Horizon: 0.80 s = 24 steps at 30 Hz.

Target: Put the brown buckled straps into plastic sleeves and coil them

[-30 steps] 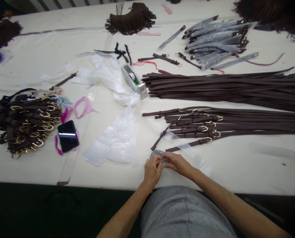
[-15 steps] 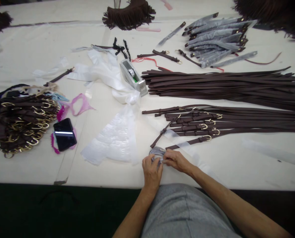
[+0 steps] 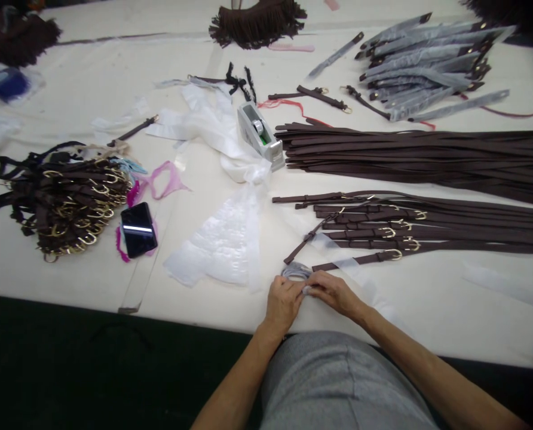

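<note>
Close to the table's front edge, a greyish coil (image 3: 294,270) that looks like a strap wrapped in plastic film is held between both hands. My left hand (image 3: 284,301) is closed on the near left side of the coil. Fingers pinched, my right hand (image 3: 336,291) grips the coil's near right side, where a bit of whitish film sticks out. The fingertips of the two hands meet, so part of the coil is hidden. Just beyond them lie dark brown buckle straps (image 3: 356,261) and a clear film strip (image 3: 338,254).
Long brown straps (image 3: 410,152) lie to the right, with film-wrapped straps (image 3: 421,71) behind. A tape dispenser (image 3: 261,136) stands mid-table beside white film sheets (image 3: 221,245). At left are a phone (image 3: 139,230) and a heap of buckled straps (image 3: 78,203). Fringed brown pieces (image 3: 257,24) lie at the back.
The view has shifted, so the table's things appear farther right. My left fingers have moved from the coil's opening to its near edge, and both hands' fingertips have come together.
</note>
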{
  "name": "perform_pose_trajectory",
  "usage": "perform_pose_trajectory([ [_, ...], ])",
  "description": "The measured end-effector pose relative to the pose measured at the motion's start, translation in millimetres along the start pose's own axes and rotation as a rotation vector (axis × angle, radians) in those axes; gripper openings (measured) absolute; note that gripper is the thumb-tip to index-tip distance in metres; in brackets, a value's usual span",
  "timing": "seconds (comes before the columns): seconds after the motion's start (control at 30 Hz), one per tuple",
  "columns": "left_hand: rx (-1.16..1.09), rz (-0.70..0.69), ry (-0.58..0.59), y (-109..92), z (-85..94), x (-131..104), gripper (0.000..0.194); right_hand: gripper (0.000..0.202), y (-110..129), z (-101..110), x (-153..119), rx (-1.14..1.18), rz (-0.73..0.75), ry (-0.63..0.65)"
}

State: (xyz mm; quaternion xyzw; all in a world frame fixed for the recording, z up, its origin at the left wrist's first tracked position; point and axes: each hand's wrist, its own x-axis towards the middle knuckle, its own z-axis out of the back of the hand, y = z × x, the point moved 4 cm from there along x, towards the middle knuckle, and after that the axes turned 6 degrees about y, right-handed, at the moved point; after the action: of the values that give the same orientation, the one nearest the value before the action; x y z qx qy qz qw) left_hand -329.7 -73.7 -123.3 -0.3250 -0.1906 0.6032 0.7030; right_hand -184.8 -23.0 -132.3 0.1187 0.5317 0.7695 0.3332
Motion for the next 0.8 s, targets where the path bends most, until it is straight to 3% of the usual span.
perform_pose_trajectory([
  [0.07,0.004,0.008,-0.002,1.7,-1.3,-0.5,0.026,0.023,-0.4,2.1,-14.1,0.032,-0.125,-0.166],
  [0.13,0.007,0.009,-0.001,2.7,-2.9,-1.1,0.028,0.028,-6.4,-1.3,-28.4,0.172,-0.409,-0.281],
  [0.2,0.012,0.003,0.000,3.6,-4.2,-1.5,0.030,0.036,-10.8,-14.5,-36.1,0.375,-0.697,-0.240],
  [0.27,0.020,-0.006,-0.001,4.7,-4.9,-1.7,0.033,0.046,-9.3,-29.6,-33.5,0.557,-0.846,-0.143],
  [0.4,0.037,-0.036,-0.017,7.8,-4.7,-2.5,0.039,0.049,-1.9,-43.3,-21.3,0.749,-0.873,-0.108],
  [0.53,0.053,-0.076,-0.035,9.2,-4.3,-3.6,0.043,0.032,-2.0,-47.9,-28.2,0.871,-0.862,-0.083],
  [0.63,0.072,-0.089,-0.062,9.2,-5.1,-4.6,0.044,0.021,-9.8,-48.1,-36.9,0.878,-0.871,-0.095],
  [0.8,0.111,-0.103,-0.101,9.2,-6.7,-6.2,0.036,0.024,-23.9,-33.2,-62.1,0.782,-0.902,-0.166],
])
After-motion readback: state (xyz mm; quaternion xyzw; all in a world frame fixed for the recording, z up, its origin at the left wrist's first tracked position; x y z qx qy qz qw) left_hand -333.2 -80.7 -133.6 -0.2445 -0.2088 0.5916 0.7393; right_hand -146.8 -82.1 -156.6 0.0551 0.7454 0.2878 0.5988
